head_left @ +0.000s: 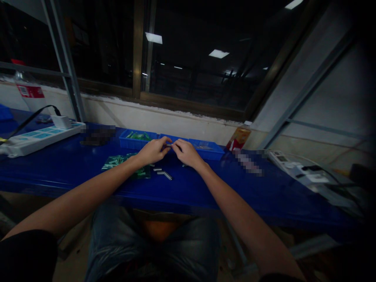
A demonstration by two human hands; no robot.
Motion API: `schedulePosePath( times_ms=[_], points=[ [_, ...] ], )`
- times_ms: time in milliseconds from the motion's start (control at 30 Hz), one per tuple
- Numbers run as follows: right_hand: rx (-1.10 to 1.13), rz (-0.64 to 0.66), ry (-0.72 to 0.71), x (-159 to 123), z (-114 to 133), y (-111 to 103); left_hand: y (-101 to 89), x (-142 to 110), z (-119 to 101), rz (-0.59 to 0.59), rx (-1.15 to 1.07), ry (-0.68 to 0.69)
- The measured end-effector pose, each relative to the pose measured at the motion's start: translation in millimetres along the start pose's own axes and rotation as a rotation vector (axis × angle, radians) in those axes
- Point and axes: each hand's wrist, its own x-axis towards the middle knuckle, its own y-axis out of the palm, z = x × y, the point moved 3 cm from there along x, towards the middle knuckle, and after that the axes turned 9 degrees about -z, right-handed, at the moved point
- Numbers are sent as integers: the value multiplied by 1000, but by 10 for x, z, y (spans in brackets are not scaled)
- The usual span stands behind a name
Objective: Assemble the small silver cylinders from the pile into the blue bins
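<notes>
My left hand (153, 151) and my right hand (187, 152) meet above the blue table, fingertips pinched together. Between them is a small slim metal piece (169, 145), gripped from both sides; the fingers cover most of it. Just below the hands, several short silvery metal tubes (167, 176) lie loose on the tabletop. A green-tinted clear plastic bag (143, 172) with more such pieces (116, 161) spreads beside and partly behind my left forearm. Close by my right wrist sits another small shiny piece (184, 165), mostly hidden.
Blue plastic bins (125, 143) stand in a row behind the hands, the left one holding green items (138, 136). White power strips lie at left (44, 140) and right (296, 168). Bottles stand at far left (29, 91) and back right (240, 137). A window (202, 78) rises behind.
</notes>
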Motion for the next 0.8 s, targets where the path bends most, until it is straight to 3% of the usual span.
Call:
schedulePosePath(
  times_ms=[233, 433, 533, 800],
  points=[
    [47, -19, 29, -6, 25, -19, -32, 9, -9, -45, 43, -31],
    [96, -31, 11, -21, 53, -29, -21, 1, -20, 26, 130, -80],
    [76, -20, -6, -22, 62, -20, -25, -9, -34, 28, 105, -79],
    [60, -24, 52, -18, 63, 5, -96, -3, -81, -102, -111, 23]
  ],
)
